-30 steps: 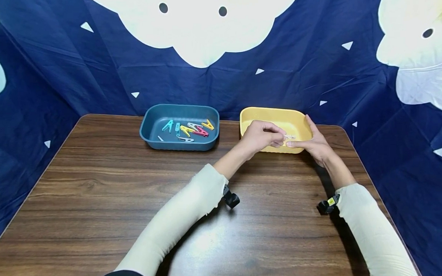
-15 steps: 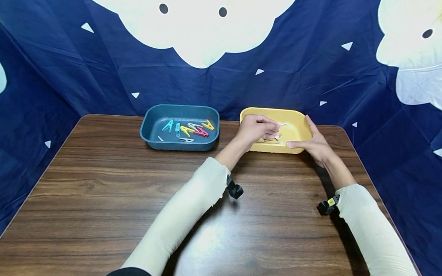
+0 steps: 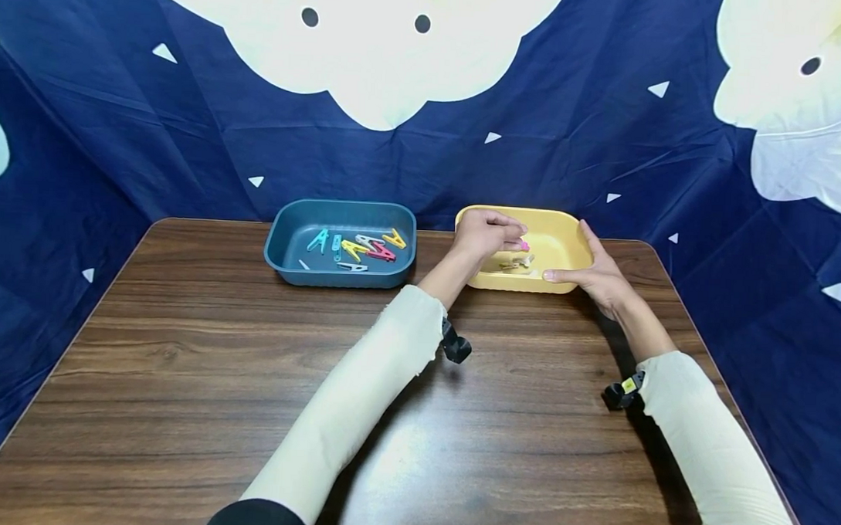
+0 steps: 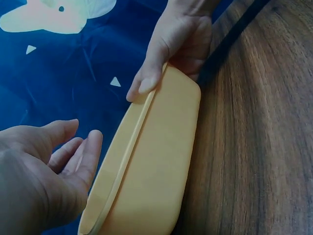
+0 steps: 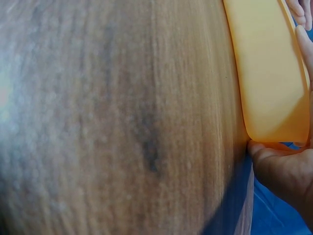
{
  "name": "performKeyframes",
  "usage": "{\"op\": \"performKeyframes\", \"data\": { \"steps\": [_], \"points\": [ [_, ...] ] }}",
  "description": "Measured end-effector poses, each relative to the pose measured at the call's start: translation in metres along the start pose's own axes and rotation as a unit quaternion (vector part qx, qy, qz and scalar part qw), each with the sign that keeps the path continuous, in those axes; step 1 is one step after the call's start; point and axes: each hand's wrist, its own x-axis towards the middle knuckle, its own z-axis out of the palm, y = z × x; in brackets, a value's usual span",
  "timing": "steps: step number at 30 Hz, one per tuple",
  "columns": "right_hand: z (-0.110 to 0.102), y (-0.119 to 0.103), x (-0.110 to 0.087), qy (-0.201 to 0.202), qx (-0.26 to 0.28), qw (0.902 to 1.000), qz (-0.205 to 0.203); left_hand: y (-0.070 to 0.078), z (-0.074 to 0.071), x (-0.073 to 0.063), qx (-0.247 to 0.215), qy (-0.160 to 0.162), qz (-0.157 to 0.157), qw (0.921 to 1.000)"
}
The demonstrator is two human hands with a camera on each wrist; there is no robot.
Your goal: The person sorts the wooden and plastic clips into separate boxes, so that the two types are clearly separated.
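A yellow bin (image 3: 560, 240) stands at the table's back right. Over its left part is my left hand (image 3: 489, 235), fingers loosely bent. A small pink thing (image 3: 524, 246) shows just below its fingertips, its kind too small to tell. In the left wrist view, my left hand's thumb and fingers stand apart with nothing visible between them. Small pale clips (image 3: 518, 263) lie in the bin near its front wall. My right hand (image 3: 601, 278) holds the bin's right front corner, its thumb over the front rim and a finger along the right end, also seen in the left wrist view.
Left of the yellow bin stands a dark blue bin (image 3: 339, 277) with several coloured plastic clothespins (image 3: 354, 249) in it. Both are near the back edge of the wooden table (image 3: 181, 347). A blue curtain (image 3: 437, 170) with white cloud shapes hangs behind.
My left hand has moved left and back over the yellow bin, away from the right thumb. The pale piece at its fingertips is out of sight; a pink thing has appeared. My right hand stays.
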Motion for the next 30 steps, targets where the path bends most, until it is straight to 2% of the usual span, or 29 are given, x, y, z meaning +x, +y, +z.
{"op": "performKeyframes", "data": {
  "steps": [6,19,26,30],
  "points": [
    [0.003,0.0,0.0,0.003,0.007,1.0,-0.004,-0.003,0.0,-0.001,0.024,-0.008,-0.001,0.9997],
    [0.0,-0.001,-0.001,0.001,-0.011,0.9999,0.004,-0.005,-0.006,-0.012,0.07,-0.068,0.036,0.9946],
    [-0.001,-0.001,-0.001,0.004,-0.033,0.9994,0.005,-0.005,-0.014,-0.014,0.085,-0.067,0.034,0.9936],
    [0.002,-0.001,-0.003,0.008,-0.027,0.9996,-0.008,-0.004,-0.018,-0.015,0.089,-0.067,0.033,0.9932]
  ]
}}
